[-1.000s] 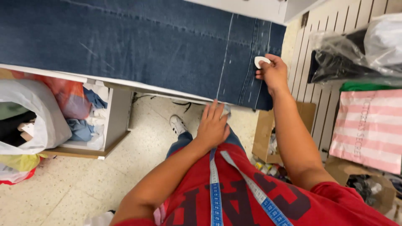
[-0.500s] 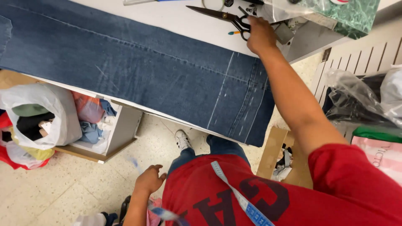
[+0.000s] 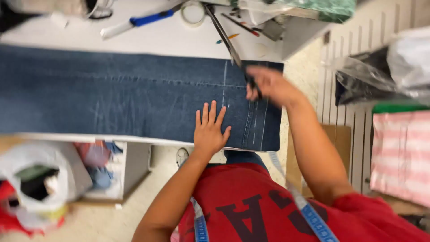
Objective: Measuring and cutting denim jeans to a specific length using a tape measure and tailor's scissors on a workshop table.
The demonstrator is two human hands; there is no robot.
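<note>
Fingers [image 3: 210, 114] of the left hand [image 3: 210, 132] are spread wide and pressed flat on the denim, grasping nothing; those of the right hand [image 3: 268, 85] are curled around the handles of a pair of long scissors [image 3: 226, 38], though motion blur hides exactly how they sit in the loops.

By size: the white worktable [image 3: 165, 38] fills the upper part of the view, and the blue denim [image 3: 112, 98] lies stretched across it from the left edge almost to the table's right end, its near edge lining up with the table's front edge. A red shirt [image 3: 251, 201] with dark lettering covers the person's torso at the bottom. To the right stand a pink-and-white striped bag [image 3: 401, 157] and clear plastic wrapping [image 3: 385, 67] against a slatted wall. Lower left, a white plastic bag [image 3: 36, 175] sits beside an open shelf unit [image 3: 134, 166].

The left hand rests near the denim's right end, just left of a pale chalk line [image 3: 224, 83] drawn across the cloth. The scissors' blades point up and away over the table, their handles at the denim's far edge. A blue measuring tape [image 3: 313, 219] hangs round the person's neck. A roll of tape [image 3: 193, 11] and a blue-handled tool [image 3: 148, 20] lie on the table's far side
</note>
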